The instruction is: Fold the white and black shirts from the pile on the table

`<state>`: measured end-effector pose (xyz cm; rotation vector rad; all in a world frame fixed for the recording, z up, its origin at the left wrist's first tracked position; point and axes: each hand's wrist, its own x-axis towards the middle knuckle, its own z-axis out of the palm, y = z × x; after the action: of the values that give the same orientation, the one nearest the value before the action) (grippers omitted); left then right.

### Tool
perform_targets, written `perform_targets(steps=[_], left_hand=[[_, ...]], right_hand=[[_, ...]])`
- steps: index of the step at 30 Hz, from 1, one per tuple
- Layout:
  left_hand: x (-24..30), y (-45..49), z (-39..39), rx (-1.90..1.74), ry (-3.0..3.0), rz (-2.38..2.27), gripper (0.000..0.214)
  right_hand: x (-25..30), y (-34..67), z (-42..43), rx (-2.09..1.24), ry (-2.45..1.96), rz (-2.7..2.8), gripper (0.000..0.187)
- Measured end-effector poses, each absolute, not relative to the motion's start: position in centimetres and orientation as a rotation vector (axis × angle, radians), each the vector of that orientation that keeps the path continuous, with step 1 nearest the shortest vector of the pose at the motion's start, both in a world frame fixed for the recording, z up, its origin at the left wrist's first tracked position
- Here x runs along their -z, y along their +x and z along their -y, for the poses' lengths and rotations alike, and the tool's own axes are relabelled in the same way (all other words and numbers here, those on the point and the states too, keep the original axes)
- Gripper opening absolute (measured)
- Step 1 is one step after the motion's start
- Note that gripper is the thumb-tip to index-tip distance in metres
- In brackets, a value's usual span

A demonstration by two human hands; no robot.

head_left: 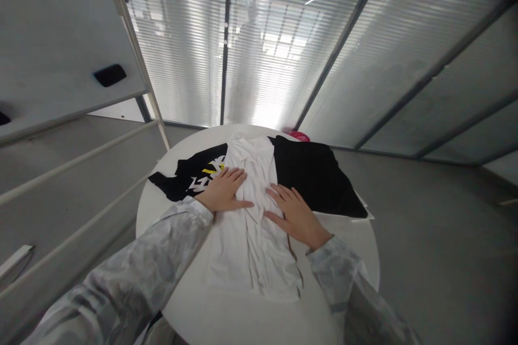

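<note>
A white garment (254, 242), its sides folded inward to a long strip, lies lengthwise on the round white table (186, 307). Flat on its left side rests my left hand (225, 192), fingers stretched out. My right hand (297, 214) presses on the right side with fingers spread, and neither hand grips anything. To the left, a black garment (172, 186) with white and yellow print sticks out from beside the white one. On the right, black cloth (315, 178) lies spread out; whether both black parts belong together is hidden.
Behind the table stands a wall of ribbed glass panels (267, 64) with dark frames. A whiteboard (60, 27) on a white metal stand (81, 161) is at the left. Something pink (299, 135) shows past the table's far edge.
</note>
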<state>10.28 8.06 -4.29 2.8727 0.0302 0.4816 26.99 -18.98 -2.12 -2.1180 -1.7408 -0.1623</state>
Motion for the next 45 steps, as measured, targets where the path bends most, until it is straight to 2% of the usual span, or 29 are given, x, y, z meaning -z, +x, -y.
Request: perform_targets(steps=[3, 6, 9, 12, 16, 21, 28, 33, 42, 45], left_hand=[[2.9, 11.5, -9.6, -0.409, 2.722, -0.138, 0.083], [1.4, 14.1, -13.1, -0.409, 2.444, -0.462, 0.065], [0.6, 17.4, -17.2, -0.547, 2.245, -0.751, 0.048], [0.9, 20.0, -20.2, -0.507, 2.159, -0.947, 0.039], [2.2, 22.0, -21.6, -0.466, 2.127, -1.040, 0.040], [3.4, 23.6, -21.9, -0.415, 2.111, -1.097, 0.046], [3.8, 23.9, -21.3, -0.440, 2.151, -1.069, 0.048], [3.8, 23.4, -20.8, -0.501, 2.146, -1.077, 0.036], [4.0, 23.6, -21.0, -0.578, 2.076, -1.145, 0.028], [3.9, 23.8, -21.0, -0.548, 2.050, -1.119, 0.029]], right_hand=[[0.9, 29.0, 17.1, 0.062, -2.111, 1.655, 0.031], [-0.7, 32.4, 13.6, 0.035, -2.204, 1.353, 0.035], [-1.6, 36.5, 9.0, 0.060, -2.270, 1.019, 0.023], [-1.8, 39.9, 4.6, 0.070, -2.330, 0.860, 0.023], [-1.1, 41.9, 0.9, 0.084, -2.446, 0.766, 0.037], [0.9, 42.2, -0.8, 0.132, -2.467, 0.677, 0.024], [1.6, 42.7, -0.5, 0.225, -2.429, 0.463, 0.036], [1.6, 42.4, -0.4, 0.250, -2.420, 0.381, 0.035], [1.8, 42.5, -0.6, 0.214, -2.460, 0.430, 0.035], [2.1, 42.7, -0.7, 0.226, -2.507, 0.597, 0.045]])
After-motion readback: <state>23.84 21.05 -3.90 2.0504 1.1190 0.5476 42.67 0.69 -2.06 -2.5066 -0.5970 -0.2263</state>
